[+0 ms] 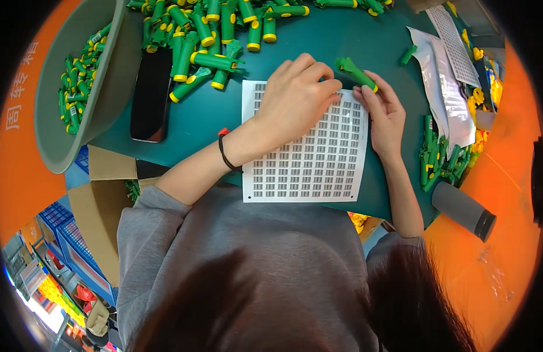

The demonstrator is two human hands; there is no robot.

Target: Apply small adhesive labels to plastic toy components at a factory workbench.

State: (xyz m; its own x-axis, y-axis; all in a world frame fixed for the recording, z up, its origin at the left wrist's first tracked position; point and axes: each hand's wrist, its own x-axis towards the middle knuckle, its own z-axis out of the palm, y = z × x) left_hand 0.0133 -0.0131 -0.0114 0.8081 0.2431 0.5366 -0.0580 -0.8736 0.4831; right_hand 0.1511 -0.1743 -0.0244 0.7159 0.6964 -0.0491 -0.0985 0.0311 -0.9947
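Observation:
A white sheet of small printed labels [306,170] lies on the green table mat in front of me. My left hand [295,97] reaches over its upper part, thumb and fingers pinched together by the sheet's top edge; whatever is between the fingertips is too small to make out. Just right of the sheet, my right hand [384,114] grips a green plastic tube with a yellow end cap [359,75] between thumb and fingers. The tube is tilted, its yellow end in the fingers and its green end pointing up and left.
A heap of green tubes [210,35] lies at the back. On the left are a grey-green basin [116,76] of capped tubes and a black phone [149,97]. More tubes [438,158], white plastic bags [450,88] and a grey cylinder [462,208] are on the right.

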